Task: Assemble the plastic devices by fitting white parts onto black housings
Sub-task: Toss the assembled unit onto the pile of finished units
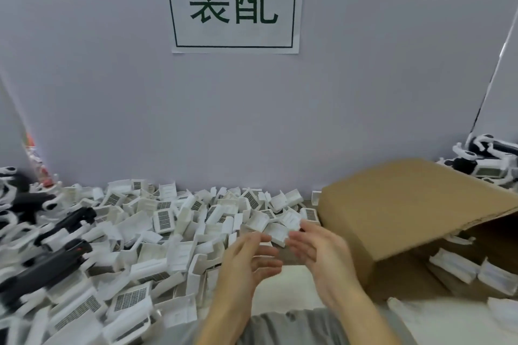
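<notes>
Both hands, left (249, 258) and right (316, 249), hover with fingers spread and empty over the heap of white parts (168, 232) (ribbed, glossy plastic). Black housings (47, 269) lie far left. Best to take one part cleanly off the top, then reach for a housing. A tipped cardboard box (406, 210) sits right.

The white parts (168, 232) carry grey-and-black barred grilles. The housings (42, 269) are black, one with a red spot. The cardboard box (406, 204) is plain brown. The wall sign (234, 3) is white with dark green characters and border.
</notes>
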A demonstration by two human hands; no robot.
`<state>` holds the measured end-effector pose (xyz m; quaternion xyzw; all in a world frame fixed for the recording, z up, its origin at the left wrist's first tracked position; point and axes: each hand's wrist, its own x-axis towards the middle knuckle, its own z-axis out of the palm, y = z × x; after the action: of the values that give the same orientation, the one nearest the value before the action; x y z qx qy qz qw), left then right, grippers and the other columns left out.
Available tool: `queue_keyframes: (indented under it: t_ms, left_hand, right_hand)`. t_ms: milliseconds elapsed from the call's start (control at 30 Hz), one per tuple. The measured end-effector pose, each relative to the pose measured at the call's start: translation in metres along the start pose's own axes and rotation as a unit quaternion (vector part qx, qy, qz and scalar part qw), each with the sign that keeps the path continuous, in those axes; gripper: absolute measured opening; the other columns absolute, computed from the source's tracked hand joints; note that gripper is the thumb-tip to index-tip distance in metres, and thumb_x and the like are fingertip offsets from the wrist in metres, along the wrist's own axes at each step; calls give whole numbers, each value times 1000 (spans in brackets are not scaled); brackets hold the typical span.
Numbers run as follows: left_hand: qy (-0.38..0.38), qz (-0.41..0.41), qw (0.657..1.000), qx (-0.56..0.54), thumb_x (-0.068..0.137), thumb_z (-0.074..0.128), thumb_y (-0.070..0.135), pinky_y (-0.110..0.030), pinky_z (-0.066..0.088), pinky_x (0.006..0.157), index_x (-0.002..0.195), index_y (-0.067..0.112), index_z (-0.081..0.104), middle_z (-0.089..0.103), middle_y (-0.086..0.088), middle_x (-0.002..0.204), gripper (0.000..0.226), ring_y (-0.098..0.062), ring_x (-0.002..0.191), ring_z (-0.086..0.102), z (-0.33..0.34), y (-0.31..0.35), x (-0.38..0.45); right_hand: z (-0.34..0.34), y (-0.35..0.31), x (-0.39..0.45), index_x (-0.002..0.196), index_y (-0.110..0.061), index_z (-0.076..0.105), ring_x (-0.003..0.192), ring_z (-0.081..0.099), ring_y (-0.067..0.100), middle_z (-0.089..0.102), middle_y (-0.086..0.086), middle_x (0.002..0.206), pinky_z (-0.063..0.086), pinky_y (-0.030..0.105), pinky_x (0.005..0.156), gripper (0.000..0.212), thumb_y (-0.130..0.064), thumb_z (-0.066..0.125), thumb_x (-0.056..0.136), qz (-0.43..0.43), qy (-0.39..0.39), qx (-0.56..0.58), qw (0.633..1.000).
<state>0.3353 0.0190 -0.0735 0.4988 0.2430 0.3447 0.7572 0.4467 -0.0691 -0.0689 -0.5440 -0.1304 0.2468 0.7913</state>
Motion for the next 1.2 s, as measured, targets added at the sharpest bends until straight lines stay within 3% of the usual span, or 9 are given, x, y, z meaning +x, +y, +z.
queue_keyframes:
  t_ms: [133, 267, 433, 533, 700, 800, 867, 933, 1200]
  left_hand:
    - [-9, 93, 973, 209, 97, 50, 0, -30, 58, 63, 85, 14, 67, 69, -5, 69, 26, -19, 66, 69, 5, 1, -3]
    - [-63, 191, 840, 504, 99, 51, 23, -12, 42, 61, 99, 26, 64, 62, 11, 76, 14, 0, 67, 59, -3, 33, -3]
    - [-160, 110, 665, 722, 101, 48, 37, -37, 51, 91, 122, 25, 60, 63, 1, 120, 27, -16, 96, 60, -24, 92, 14]
    - [-116, 124, 634, 755, 101, 49, 35, -35, 49, 93, 125, 22, 59, 61, 0, 124, 29, -18, 108, 57, -54, 112, 33]
    - [34, 28, 459, 888, 100, 44, 34, -53, 42, 107, 148, 20, 33, 37, -10, 151, 51, -35, 140, 33, -134, 137, 66]
    - [33, -120, 437, 891, 105, 36, 31, -43, 41, 109, 153, 10, 29, 35, -20, 154, 53, -38, 137, 41, -170, 151, 75]
    - [10, -149, 435, 888, 104, 37, 20, -18, 50, 74, 138, 3, 48, 59, -11, 120, 39, -21, 94, 59, -178, 156, 73]
    - [5, -123, 442, 889, 100, 38, 6, -14, 37, 43, 126, 3, 51, 48, 0, 85, 29, -11, 65, 46, -182, 158, 71]
    - [127, 87, 424, 892, 90, 47, -2, -29, 42, 65, 86, 13, 44, 46, -1, 81, 16, -22, 77, 51, -154, 183, 52]
  right_hand:
    - [7, 32, -15, 111, -5, 67, 77, 75, 23, 77, 12, 82, 57, 25, 63, 25, 6, 53, 95, -37, -74, -168, 982]
    - [4, 29, -10, 104, -5, 70, 66, 73, 22, 76, 15, 78, 55, 23, 58, 24, 6, 51, 95, -29, -74, -181, 980]
    - [2, 36, -5, 99, -9, 71, 66, 73, 23, 75, 13, 75, 54, 28, 63, 22, 3, 53, 96, -24, -58, -175, 983]
    - [2, 38, -2, 99, -11, 71, 65, 73, 21, 75, 12, 75, 55, 28, 62, 21, 0, 53, 98, -16, -56, -166, 984]
    - [3, 38, 1, 101, -11, 70, 61, 71, 18, 75, 11, 75, 54, 30, 62, 22, 2, 53, 96, -1, -60, -168, 984]
    - [4, 39, 2, 101, -16, 69, 59, 70, 16, 76, 8, 75, 51, 29, 61, 24, 1, 54, 94, 4, -63, -174, 983]
    - [5, 40, 1, 102, -18, 69, 60, 70, 16, 76, 7, 75, 50, 29, 61, 23, -1, 56, 95, 6, -68, -179, 982]
    - [6, 41, 1, 103, -19, 69, 61, 70, 17, 76, 7, 75, 50, 30, 63, 24, -1, 56, 95, 9, -71, -181, 981]
    - [6, 39, 0, 104, -16, 70, 60, 68, 17, 75, 11, 78, 48, 29, 59, 18, -6, 58, 97, 15, -60, -164, 984]
